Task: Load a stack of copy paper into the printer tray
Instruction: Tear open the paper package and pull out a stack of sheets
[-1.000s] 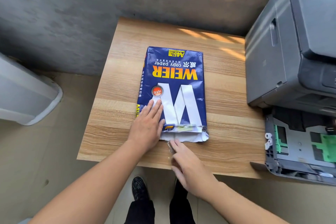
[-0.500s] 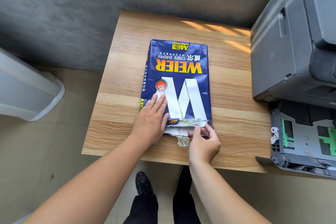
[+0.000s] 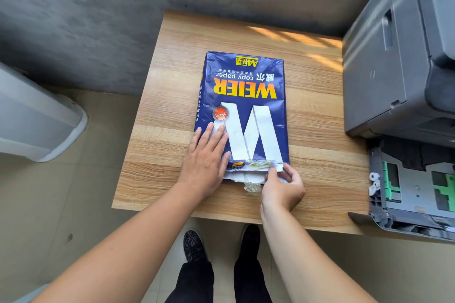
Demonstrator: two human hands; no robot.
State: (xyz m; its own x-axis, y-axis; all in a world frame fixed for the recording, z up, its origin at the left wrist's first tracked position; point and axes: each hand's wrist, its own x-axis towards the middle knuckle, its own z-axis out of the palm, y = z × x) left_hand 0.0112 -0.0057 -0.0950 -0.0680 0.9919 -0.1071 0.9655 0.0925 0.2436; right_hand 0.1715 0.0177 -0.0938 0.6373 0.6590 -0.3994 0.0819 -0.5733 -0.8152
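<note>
A blue pack of copy paper (image 3: 246, 96) lies flat on the wooden table (image 3: 172, 96), its torn end facing me with white sheets (image 3: 243, 176) showing. My left hand (image 3: 206, 160) presses flat on the pack's near left corner, fingers spread. My right hand (image 3: 283, 187) is at the torn end's right corner, thumb and fingers pinching the white paper edge there. The grey printer (image 3: 398, 56) stands at the table's right, and its tray (image 3: 413, 192) is pulled out with green guides visible and no paper in it.
A grey-white bin (image 3: 37, 120) stands on the floor to the left. A dark concrete wall runs behind the table. My two black shoes (image 3: 194, 246) are under the table's near edge. Scraps of torn tape hang from the pack's end.
My right hand has moved from the near table edge up to the pack's torn end and closed on the paper at its right corner. My left hand has stayed flat on the pack.
</note>
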